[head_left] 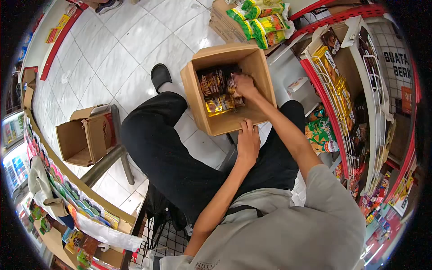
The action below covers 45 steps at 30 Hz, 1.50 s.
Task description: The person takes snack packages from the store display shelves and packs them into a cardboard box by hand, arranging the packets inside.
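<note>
An open cardboard box stands between my legs, holding brown snack packets and a yellow snack packet. My right hand reaches down inside it, fingers curled on a shiny snack packet; the fingertips are partly hidden. At the box's near side, my left hand grips the rim, its fingers bent over the edge.
Green snack bags lie on another carton beyond the box. To the right, a red-edged shelf holds yellow packets. An open carton and a metal-legged bench are at left, on white floor tiles.
</note>
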Each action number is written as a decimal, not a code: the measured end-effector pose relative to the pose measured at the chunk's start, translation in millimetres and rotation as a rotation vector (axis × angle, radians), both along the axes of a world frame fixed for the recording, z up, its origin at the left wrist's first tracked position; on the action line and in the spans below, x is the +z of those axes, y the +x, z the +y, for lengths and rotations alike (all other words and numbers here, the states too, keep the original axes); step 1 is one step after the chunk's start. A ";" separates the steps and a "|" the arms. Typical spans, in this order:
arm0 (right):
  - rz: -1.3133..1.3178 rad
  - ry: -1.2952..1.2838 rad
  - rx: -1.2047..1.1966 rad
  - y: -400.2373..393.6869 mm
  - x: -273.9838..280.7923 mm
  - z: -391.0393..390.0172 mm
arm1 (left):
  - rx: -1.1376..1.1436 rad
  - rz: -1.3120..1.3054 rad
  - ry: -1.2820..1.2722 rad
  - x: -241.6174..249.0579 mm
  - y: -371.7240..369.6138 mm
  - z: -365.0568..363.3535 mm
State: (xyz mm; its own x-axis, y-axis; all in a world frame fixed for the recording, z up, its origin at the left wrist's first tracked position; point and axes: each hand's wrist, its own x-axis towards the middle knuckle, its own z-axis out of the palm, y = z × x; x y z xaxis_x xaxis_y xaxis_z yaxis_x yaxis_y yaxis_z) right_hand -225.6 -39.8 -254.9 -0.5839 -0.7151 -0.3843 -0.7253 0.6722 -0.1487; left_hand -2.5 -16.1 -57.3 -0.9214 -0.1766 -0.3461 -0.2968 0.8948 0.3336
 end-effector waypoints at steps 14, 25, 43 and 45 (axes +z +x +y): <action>0.505 -0.066 0.389 -7.9 62.9 -42.6 | 0.028 0.085 0.180 -5.8 -8.8 -13.3; -0.045 -0.259 0.135 -16.0 -32.6 -23.0 | 0.056 0.105 0.167 1.1 -12.1 -17.3; 0.172 0.239 0.556 -55.3 -82.6 -61.8 | 0.061 0.103 0.221 -1.7 -16.7 -17.9; 0.290 0.283 0.517 -32.1 -16.3 -54.4 | 0.070 0.139 0.221 -2.1 -16.9 -15.5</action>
State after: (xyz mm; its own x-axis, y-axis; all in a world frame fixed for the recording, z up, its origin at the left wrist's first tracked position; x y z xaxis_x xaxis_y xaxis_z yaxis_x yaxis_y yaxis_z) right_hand -257.8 -94.2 -271.2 -0.3004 -0.8256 -0.4777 -0.9494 0.2109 0.2326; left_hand -19.4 -31.7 -59.4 -0.9510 -0.1761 -0.2540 -0.2931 0.7747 0.5603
